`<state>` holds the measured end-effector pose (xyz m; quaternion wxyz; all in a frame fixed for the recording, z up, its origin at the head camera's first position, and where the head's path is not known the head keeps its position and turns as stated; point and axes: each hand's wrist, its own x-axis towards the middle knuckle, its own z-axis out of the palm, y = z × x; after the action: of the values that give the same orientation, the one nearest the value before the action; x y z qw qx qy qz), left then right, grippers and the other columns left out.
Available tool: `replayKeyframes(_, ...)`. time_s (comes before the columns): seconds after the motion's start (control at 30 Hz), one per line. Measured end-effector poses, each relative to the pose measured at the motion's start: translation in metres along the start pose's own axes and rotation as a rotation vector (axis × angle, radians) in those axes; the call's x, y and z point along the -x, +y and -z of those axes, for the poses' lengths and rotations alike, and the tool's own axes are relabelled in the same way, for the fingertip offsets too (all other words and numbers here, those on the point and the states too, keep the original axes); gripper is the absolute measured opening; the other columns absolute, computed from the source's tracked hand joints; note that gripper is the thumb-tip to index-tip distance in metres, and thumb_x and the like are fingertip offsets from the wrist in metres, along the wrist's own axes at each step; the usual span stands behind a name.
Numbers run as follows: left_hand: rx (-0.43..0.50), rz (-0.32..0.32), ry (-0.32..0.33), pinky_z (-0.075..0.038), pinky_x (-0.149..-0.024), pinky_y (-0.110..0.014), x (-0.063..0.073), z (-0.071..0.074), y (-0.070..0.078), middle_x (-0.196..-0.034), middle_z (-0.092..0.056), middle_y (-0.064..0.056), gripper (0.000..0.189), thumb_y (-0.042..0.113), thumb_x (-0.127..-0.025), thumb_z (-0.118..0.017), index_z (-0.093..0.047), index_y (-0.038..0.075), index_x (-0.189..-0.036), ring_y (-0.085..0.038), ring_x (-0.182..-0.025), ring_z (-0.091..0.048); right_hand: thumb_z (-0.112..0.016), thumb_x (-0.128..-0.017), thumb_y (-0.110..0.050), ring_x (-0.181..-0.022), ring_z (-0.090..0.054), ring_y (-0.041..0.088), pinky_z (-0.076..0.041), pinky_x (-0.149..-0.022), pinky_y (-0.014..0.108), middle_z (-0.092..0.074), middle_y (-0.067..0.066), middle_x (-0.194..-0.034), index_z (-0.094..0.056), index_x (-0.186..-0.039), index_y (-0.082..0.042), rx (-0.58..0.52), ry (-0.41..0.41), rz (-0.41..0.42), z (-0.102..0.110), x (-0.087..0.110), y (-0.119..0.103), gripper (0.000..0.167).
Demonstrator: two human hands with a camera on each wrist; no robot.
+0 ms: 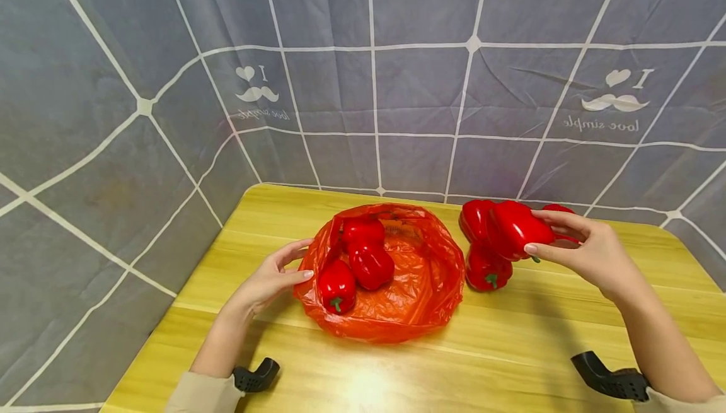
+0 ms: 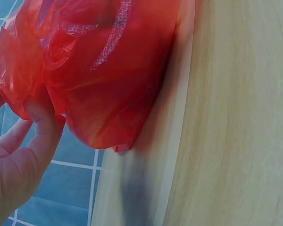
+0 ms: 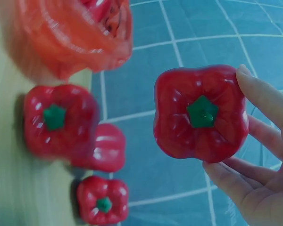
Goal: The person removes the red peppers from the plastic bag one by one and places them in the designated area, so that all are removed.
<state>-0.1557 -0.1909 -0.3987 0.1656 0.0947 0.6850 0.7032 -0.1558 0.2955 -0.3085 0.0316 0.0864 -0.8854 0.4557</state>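
My left hand grips the left side of an open red plastic bag, thumb and fingers on its film, as the left wrist view shows on the bag. Inside the bag lie three red bell peppers, the front one with a green stem. My right hand holds another red bell pepper between thumb and fingers, lifted off the table; the right wrist view shows the green stem end of this pepper. Behind and below it, right of the bag, sit a pepper and others partly hidden.
The wood-grain table carries everything. A grey curtain with white lines hangs behind it and along the left. Black wrist mounts are worn on both forearms. Another pepper shows partly behind the right hand.
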Motion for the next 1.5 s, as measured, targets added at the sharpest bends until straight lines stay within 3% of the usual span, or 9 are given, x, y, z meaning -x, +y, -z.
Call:
replayKeyframes(0.23,-0.015,-0.004,-0.013,-0.053,-0.080,-0.036,-0.005,0.000,0.002,-0.138,-0.034,-0.027,0.068,0.001,-0.084,-0.065,-0.029,-0.001,-0.142,-0.027,-0.096,-0.064,-0.075,-0.080,-0.023,-0.081,-0.057,-0.009,-0.052,-0.063,0.017,-0.049,-0.025,-0.105,-0.053,-0.131,-0.008,0.055,0.016,-0.050,0.009,0.007,0.014,0.057)
replayKeyframes(0.53,-0.008,-0.021,-0.025,-0.053,-0.080,-0.036,-0.005,0.000,-0.002,-0.136,-0.035,-0.028,0.067,0.000,-0.085,-0.063,-0.028,-0.005,-0.141,-0.024,-0.097,-0.063,-0.075,-0.080,-0.018,-0.084,-0.054,-0.013,-0.052,-0.064,0.015,-0.046,-0.025,-0.108,-0.054,-0.130,-0.011,0.024,0.027,-0.060,0.013,0.012,0.032,0.055)
replayKeyframes(0.83,0.004,-0.019,-0.021,-0.053,-0.081,-0.035,-0.004,0.000,-0.001,-0.139,-0.032,-0.028,0.067,-0.002,-0.085,-0.063,-0.027,-0.004,-0.142,-0.024,-0.096,-0.064,-0.075,-0.079,-0.021,-0.086,-0.050,-0.019,-0.050,-0.065,0.011,-0.047,-0.024,-0.110,-0.054,-0.130,-0.007,0.059,0.042,-0.069,0.018,0.015,0.044,0.056)
replayKeyframes(1.23,0.011,0.000,-0.003,-0.052,-0.082,-0.036,-0.001,0.001,-0.005,-0.139,-0.031,-0.027,0.068,-0.001,-0.085,-0.063,-0.027,-0.002,-0.143,-0.025,-0.098,-0.063,-0.075,-0.080,-0.018,-0.085,-0.051,-0.018,-0.051,-0.063,0.014,-0.047,-0.035,-0.102,-0.056,-0.130,-0.013,0.003,0.045,-0.091,0.013,0.026,0.070,0.054)
replayKeyframes(1.5,0.012,-0.003,-0.003,-0.053,-0.082,-0.036,-0.002,0.002,-0.006,-0.139,-0.031,-0.027,0.068,-0.001,-0.085,-0.063,-0.027,-0.002,-0.143,-0.025,-0.098,-0.063,-0.075,-0.079,-0.017,-0.084,-0.054,-0.015,-0.051,-0.063,0.014,-0.051,-0.035,-0.099,-0.059,-0.126,-0.014,-0.010,0.048,-0.092,0.008,0.027,0.081,0.050)
